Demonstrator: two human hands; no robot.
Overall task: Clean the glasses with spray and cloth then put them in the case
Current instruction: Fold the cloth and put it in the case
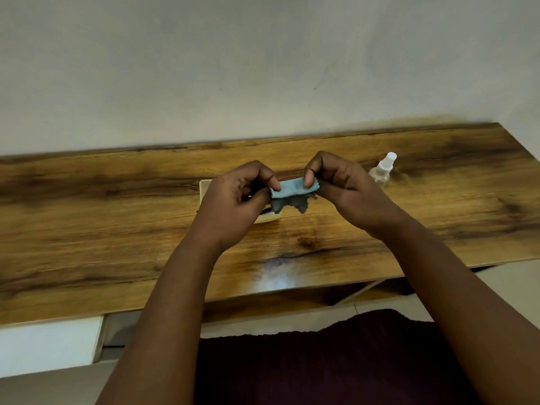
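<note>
Between both hands' fingers (308,178), folded blue cloth (287,190).

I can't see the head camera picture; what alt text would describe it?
Two hands, left hand and right hand, pinch a small blue cloth between them above a wooden table. A cream case lies mostly hidden behind the left hand, and a clear spray bottle stands to the right.

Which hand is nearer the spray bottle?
The right hand; the bottle stands just beyond it, while the left hand is over the case.
</note>
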